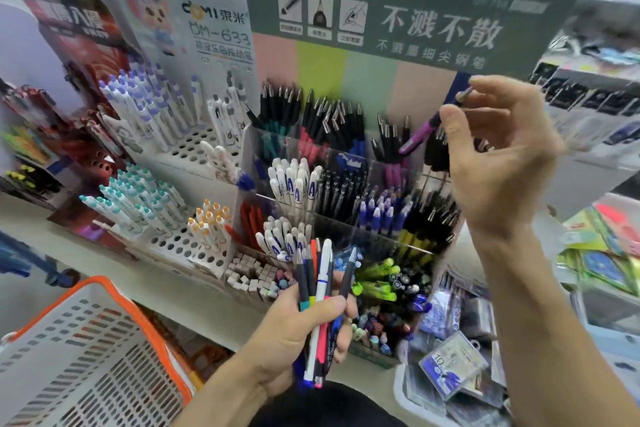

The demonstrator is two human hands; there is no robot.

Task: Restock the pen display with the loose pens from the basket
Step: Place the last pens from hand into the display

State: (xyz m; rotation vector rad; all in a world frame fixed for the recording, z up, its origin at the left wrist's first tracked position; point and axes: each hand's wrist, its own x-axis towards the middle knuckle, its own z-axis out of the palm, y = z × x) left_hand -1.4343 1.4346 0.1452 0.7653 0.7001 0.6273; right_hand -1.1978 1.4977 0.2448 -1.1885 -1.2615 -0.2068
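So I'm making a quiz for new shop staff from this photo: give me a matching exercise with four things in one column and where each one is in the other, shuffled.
Things:
1. purple pen
2. bundle of loose pens
3. basket
4. green header card

Places:
A. bottom left, below the shelf edge
B. pinched in the right hand, over the display
C. top of the pen display
D. gripped in the left hand, low in front of the display

Pairs: 1-B, 2-D, 3-A, 4-C

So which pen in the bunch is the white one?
The white pen with a blue band, middle of the bunch gripped by the left hand. Its neighbours are dark, orange or pink.
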